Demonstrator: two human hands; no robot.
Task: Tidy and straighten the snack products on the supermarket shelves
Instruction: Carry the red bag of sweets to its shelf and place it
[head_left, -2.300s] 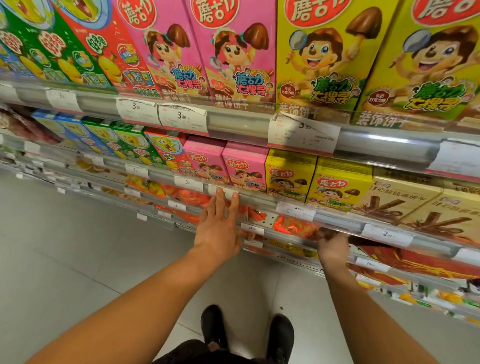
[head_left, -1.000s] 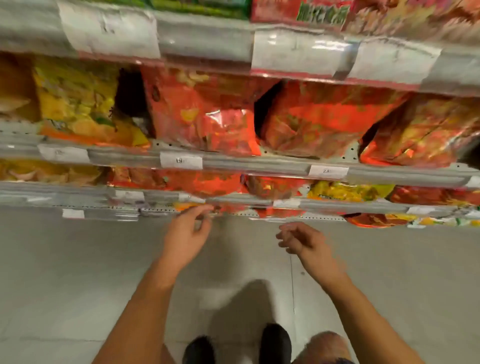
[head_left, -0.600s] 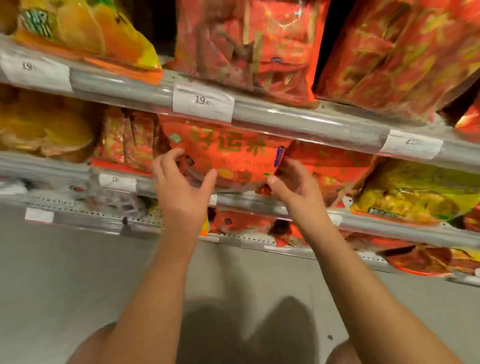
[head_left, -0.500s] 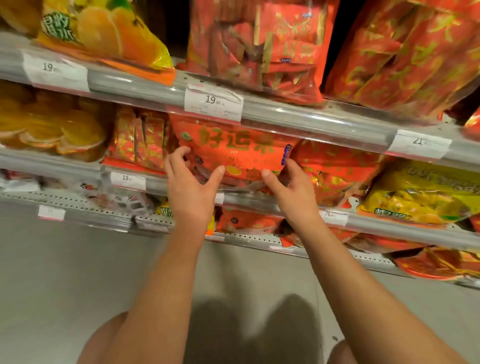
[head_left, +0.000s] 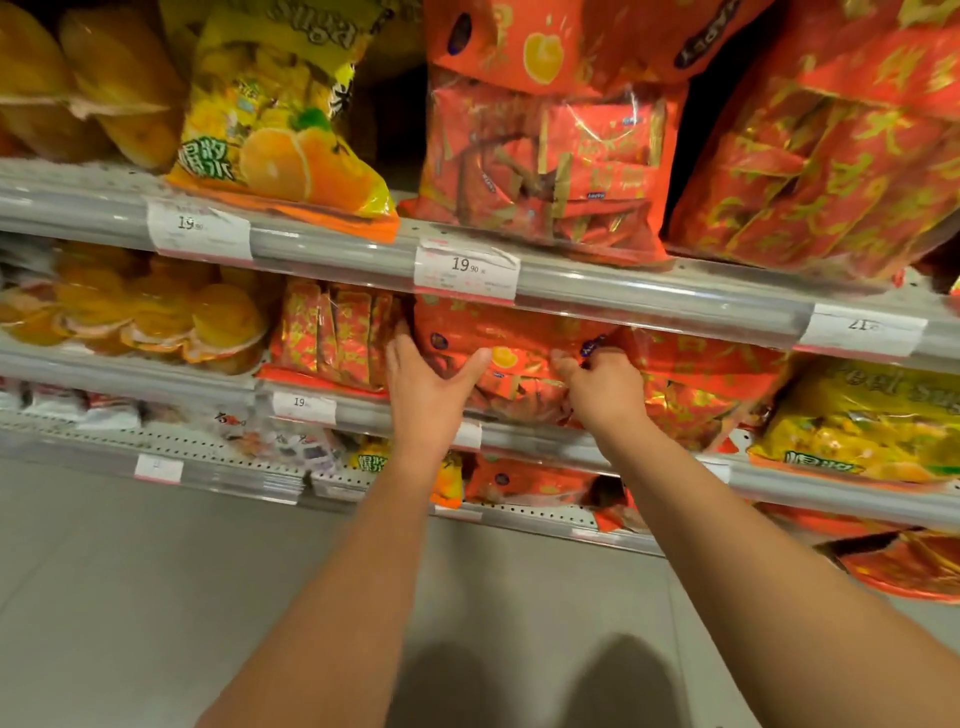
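Now both my hands have moved in on the shiny red plastic snack bag (head_left: 514, 358), left hand (head_left: 423, 387) spread flat against it, right hand (head_left: 605, 387) pinching its edge, ready to straighten it.

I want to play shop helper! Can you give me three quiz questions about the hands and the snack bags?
1. True or false: both hands are on the same red bag.
2. Which hand curls its fingers onto the bag's edge? A) left hand B) right hand
3. Fill in: the price tag right above the red bag reads ___.

Key: 1 true; 2 B, the left hand lies with straight fingers along the bag's side; 3 19.90.
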